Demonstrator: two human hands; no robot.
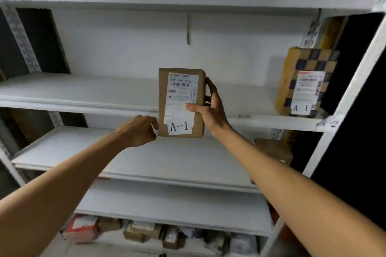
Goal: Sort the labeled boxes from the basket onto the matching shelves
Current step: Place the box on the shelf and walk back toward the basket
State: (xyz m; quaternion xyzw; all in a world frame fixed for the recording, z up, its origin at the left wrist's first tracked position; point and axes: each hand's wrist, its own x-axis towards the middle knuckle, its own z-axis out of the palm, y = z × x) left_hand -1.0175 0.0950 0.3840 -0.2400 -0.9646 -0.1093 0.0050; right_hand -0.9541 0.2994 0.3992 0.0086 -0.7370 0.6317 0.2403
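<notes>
A small brown cardboard box [180, 98] with a white shipping label and an "A-1" tag stands upright in the air in front of the white shelving. My right hand [211, 108] grips its right side, thumb across the label. My left hand [142, 130] has its fingers curled at the box's lower left corner, touching it. Another box [304, 81] with a dark checker pattern and an "A-1" tag leans at the right end of the shelf [83, 94] behind. That shelf's front edge carries a tag reading "A-2" [329, 123].
The shelf below [146, 160] holds a brown box [275, 150] at its right end, partly behind my right forearm. At the bottom lies a heap of several parcels [146, 231]. White uprights frame the rack on the right [342, 98].
</notes>
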